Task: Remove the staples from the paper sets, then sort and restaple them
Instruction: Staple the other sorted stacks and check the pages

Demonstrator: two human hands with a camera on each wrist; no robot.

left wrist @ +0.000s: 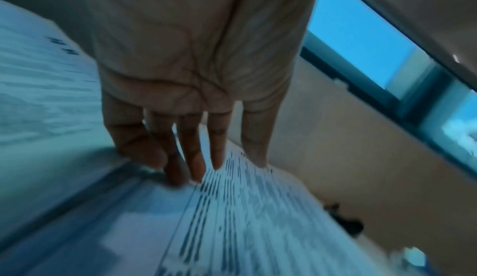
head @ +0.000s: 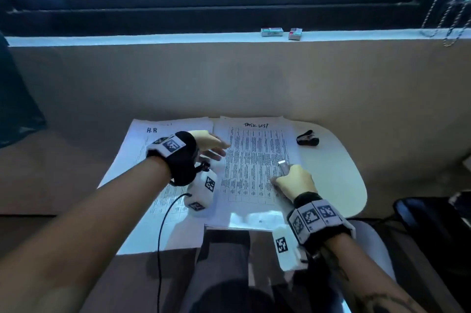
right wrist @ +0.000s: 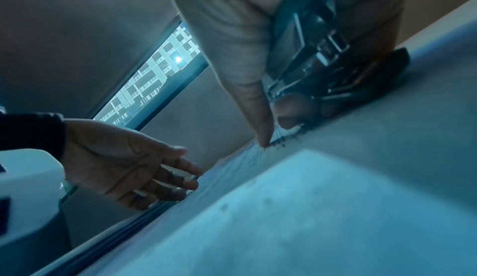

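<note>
- Step in hand, as judged: you were at the restapling stage, since your right hand (head: 295, 180) gripped a metal stapler (head: 283, 166) while the black staple remover (head: 308, 138) lay unused on the surface (head: 339, 175), well apart from both hands.
- Right hand: curled round the stapler, its thumb tip pressing the printed sheet; in the right wrist view the stapler (right wrist: 309, 51) showed a shiny steel channel and a dark body.
- Left hand (head: 207, 144): open, fingers straight and slightly spread, their tips at the left edge of the "TASK LIST" paper set (head: 254, 167); in the left wrist view the fingers (left wrist: 196, 153) touched that edge.
- Paper sets: 2 flat white stacks lay side by side on the surface, the "H.R" paper set (head: 142, 157) to the left, partly under your left forearm. Both were thin, printed with dense tables, limp and easily slid.
- Next move, as judged: you needed to square the sheets' edges and bring a corner between the stapler's parts; whether any staple was in place could not be told.
- Surroundings: 2 small boxes (head: 272, 31) sat on the window ledge (head: 153, 39).
</note>
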